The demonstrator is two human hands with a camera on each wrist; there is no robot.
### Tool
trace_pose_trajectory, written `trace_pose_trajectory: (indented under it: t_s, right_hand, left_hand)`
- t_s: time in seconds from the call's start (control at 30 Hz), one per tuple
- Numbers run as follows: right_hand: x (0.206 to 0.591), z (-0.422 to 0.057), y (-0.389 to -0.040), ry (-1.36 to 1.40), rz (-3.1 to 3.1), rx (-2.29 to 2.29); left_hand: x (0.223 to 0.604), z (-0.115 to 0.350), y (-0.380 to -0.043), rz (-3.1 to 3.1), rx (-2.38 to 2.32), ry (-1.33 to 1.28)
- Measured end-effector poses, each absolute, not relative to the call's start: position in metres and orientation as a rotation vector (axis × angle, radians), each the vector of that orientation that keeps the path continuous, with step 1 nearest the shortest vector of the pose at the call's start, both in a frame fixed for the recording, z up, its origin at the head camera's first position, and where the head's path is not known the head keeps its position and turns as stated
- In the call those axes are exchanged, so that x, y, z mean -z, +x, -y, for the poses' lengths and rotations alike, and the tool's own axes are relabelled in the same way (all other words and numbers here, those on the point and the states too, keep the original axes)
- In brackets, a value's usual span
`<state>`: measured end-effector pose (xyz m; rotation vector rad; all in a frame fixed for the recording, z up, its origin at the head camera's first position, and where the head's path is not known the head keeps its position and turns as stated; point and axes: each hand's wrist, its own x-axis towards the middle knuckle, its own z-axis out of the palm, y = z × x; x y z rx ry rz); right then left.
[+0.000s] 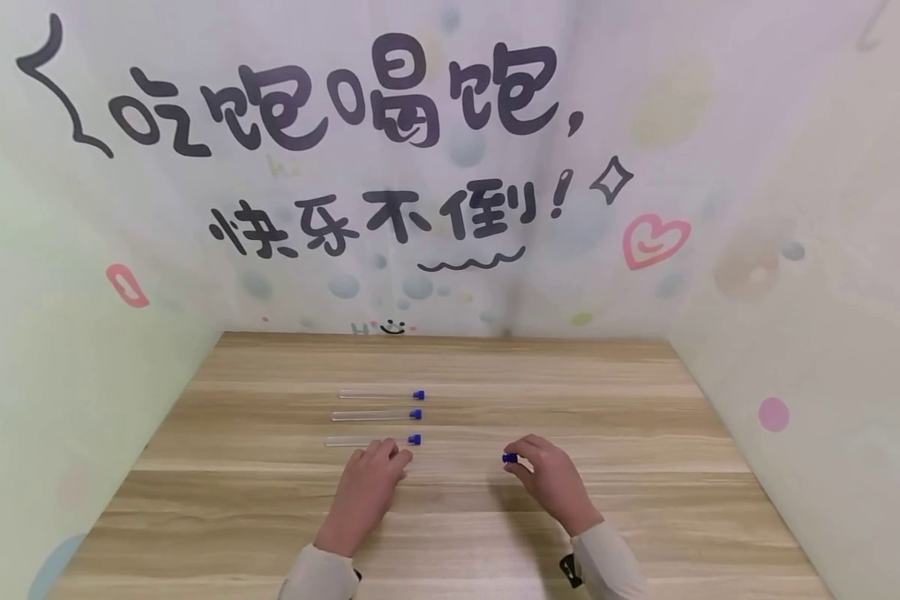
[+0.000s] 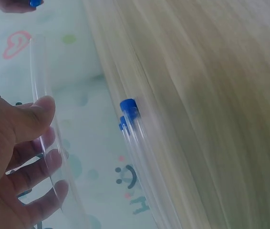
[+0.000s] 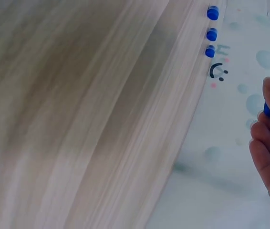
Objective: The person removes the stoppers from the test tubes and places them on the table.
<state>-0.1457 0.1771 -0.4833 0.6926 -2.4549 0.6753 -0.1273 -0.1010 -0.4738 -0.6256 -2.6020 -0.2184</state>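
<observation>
My left hand (image 1: 367,493) is raised over the front of the table. In the left wrist view its thumb and fingers hold a clear, uncapped test tube (image 2: 40,71), with the bare end sticking out past the thumb. To the right, my right hand (image 1: 558,486) pinches a small blue cap (image 1: 510,458) between thumb and fingers, apart from the tube. Three clear test tubes lie in a row beyond the left hand, blue caps to the right: a far tube (image 1: 378,394), a middle one (image 1: 371,415) and a near one (image 1: 339,442), partly overlapped by the hand.
The wood-grain table (image 1: 570,379) ends at a printed back wall (image 1: 330,292) with black lettering. Side walls (image 1: 817,333) flank it at left and right. A small black item (image 1: 571,571) shows beside the right sleeve.
</observation>
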Motion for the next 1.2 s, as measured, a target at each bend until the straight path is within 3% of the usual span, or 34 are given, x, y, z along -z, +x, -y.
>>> trace_pose_trajectory:
  t_s: [0.63, 1.2]
  right_hand:
    - [0.495, -0.21, -0.137, 0.384, 2.683, -0.443]
    - [0.502, -0.21, -0.129, 0.339, 2.908, -0.482]
  left_hand:
    - [0.486, 0.133, -0.127, 2.682, 0.254, -0.546]
    - [0.495, 0.137, -0.127, 2.804, 0.293, -0.545]
